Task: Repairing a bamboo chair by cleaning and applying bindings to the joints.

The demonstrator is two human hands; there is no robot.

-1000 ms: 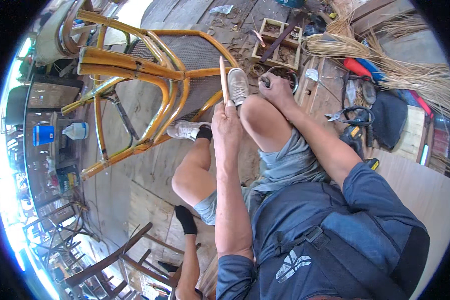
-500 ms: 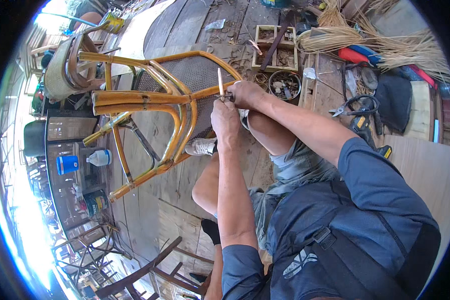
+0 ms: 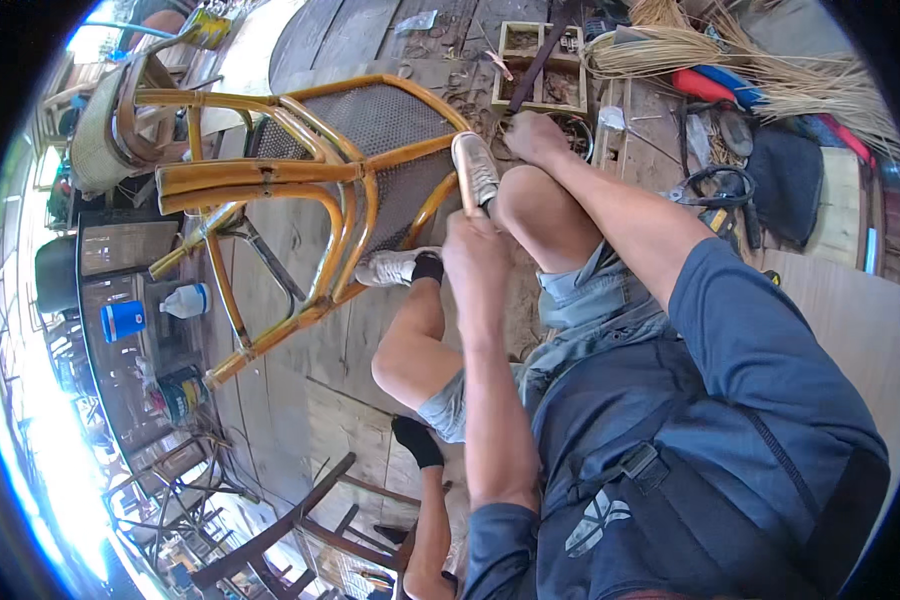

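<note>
My left hand (image 3: pixel 477 255) is closed around a pale, slender wooden stick (image 3: pixel 464 185), which points up past the knuckles beside my white shoe (image 3: pixel 478 165). Farther off to the right, my right hand (image 3: pixel 537 138) has its fingers curled down, next to a round tin (image 3: pixel 578 130) of small bits that it partly covers. What those fingers hold, if anything, is hidden. Left of both hands, a glossy orange-brown cane chair (image 3: pixel 260 180) lies tipped over on the plank floor, its dark woven panel (image 3: pixel 395 125) toward my feet. Neither hand touches it.
A divided wooden box (image 3: pixel 545 85) stands behind the tin. Cane strand bundles (image 3: pixel 660 62) and black-handled scissors (image 3: pixel 715 187) lie at right. A low dark table (image 3: pixel 120 255) carries a blue cup (image 3: pixel 123 320) and a bottle (image 3: pixel 185 300). Another person's leg (image 3: pixel 430 520) is beside a dark wooden frame (image 3: pixel 280 530).
My hands, together on the stick and a dark metal piece before, are apart now. The right has moved right and away to the tin; the left has drawn nearer with the stick.
</note>
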